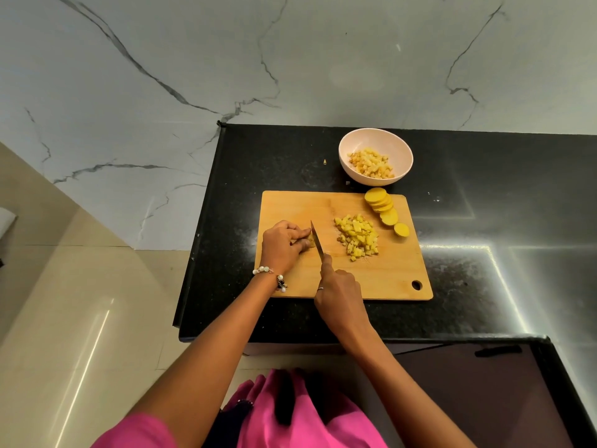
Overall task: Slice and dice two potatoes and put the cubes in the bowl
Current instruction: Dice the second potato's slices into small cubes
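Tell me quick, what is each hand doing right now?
Left hand: fingers curled, holding down a potato piece on the cutting board.
Right hand: gripping the knife, blade down beside the left fingertips.

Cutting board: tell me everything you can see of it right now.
The cutting board is a pale wooden rectangle with rounded corners and a hanging hole at its near right corner. It lies flat on the black counter. It carries a heap of potato cubes and a row of slices; the left hand rests on it.
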### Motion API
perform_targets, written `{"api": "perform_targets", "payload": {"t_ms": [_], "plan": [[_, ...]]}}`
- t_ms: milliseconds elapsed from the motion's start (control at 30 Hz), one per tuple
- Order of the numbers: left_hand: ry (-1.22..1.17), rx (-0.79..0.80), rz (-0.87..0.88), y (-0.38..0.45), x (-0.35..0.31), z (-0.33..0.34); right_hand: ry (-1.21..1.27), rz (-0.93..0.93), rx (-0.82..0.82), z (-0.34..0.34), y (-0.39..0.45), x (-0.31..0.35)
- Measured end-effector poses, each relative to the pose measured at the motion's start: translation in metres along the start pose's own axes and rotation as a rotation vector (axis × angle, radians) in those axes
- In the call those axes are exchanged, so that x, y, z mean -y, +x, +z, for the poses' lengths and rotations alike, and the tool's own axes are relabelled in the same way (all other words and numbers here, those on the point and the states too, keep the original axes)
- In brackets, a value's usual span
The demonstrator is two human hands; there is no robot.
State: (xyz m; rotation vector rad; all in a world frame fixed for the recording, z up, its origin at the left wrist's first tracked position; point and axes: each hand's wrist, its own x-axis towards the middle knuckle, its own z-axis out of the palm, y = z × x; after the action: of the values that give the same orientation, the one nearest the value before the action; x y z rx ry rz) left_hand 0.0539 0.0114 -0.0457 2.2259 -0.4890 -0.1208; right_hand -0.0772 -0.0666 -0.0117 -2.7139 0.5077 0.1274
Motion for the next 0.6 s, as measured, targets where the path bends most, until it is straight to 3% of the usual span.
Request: {"api": "perform_targets", "payload": {"t_ms": [367, 500, 600], "plan": [[-0.003, 0.012, 0.006, -0.001, -0.001, -0.002, 0.132, -0.006, 0.009, 0.009, 0.003, -0.012], [-0.01, 0.001, 0.02, -0.001, -0.001, -0.002, 0.491, 0.036, -0.128, 0.009, 0.002, -0.013], [-0.007, -0.006, 0.018, -0.002, -0.001, -0.002, 0.87, 0.197, -0.073, 0.01, 0.003, -0.016]]}}
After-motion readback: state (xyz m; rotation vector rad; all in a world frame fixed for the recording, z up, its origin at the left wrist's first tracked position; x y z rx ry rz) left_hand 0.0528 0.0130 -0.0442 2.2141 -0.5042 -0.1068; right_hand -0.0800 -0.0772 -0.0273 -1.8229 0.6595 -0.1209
